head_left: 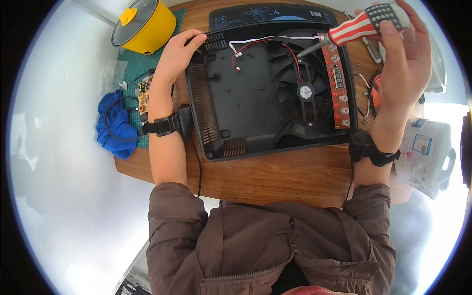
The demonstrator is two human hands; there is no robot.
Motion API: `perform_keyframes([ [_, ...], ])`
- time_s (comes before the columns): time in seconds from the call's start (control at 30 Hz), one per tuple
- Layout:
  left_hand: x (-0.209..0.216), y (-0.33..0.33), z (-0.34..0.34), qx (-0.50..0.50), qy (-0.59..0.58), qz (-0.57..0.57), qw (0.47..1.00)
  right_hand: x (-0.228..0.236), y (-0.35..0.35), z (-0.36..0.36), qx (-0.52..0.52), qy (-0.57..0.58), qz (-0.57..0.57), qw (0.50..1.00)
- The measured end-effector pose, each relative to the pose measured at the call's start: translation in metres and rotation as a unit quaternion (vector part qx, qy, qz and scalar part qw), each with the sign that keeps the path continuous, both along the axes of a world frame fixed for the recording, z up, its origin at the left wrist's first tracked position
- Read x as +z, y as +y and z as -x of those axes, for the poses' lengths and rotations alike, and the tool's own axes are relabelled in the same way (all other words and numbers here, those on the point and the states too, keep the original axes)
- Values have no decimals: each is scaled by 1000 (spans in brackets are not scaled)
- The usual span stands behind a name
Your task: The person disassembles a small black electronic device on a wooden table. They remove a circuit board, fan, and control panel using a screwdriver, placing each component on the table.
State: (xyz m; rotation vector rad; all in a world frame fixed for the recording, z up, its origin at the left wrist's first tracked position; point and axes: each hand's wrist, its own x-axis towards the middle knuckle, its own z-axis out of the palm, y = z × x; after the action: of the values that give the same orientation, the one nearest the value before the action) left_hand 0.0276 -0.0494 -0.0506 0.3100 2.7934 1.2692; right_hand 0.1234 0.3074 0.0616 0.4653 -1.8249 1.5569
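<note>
A black plastic induction cooker base point(236, 108) lies open on the table in front of me. My left hand point(179, 56) grips its far left corner, thumb over the rim. In my right hand point(403, 64) is a screwdriver point(351, 32) with a red, white and dark starred handle. Its shaft slants down to the left, the tip at or very near the far end of the cooling fan's point(306, 92) bracket. A red-black wire runs from the fan to a loose plug. Along the base's right side sits a reddish-brown display board point(337, 83) with a white cable.
A dark printed panel point(275, 17) lies behind the base. To the left are a yellow pot point(152, 29), a green mat point(129, 71), a circuit board point(143, 93) and a blue cloth point(114, 123). At right are a copper-coloured coil point(376, 91) and a white jug point(425, 152).
</note>
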Motion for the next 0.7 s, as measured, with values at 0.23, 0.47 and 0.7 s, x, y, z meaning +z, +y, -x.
perform_keyframes([
  [0.23, -2, 7, -3, 15, -6, -53, 998, -17, 2, 9, 44, 10, -7, 999],
  [0.47, 4, 12, -5, 9, -8, 2, 1000, -20, -8, 9, 18, -20, -28, 999],
  [0.7, -3, 8, -1, -1, 24, 26, 999, -19, -10, 7, 37, -40, 1, 999],
])
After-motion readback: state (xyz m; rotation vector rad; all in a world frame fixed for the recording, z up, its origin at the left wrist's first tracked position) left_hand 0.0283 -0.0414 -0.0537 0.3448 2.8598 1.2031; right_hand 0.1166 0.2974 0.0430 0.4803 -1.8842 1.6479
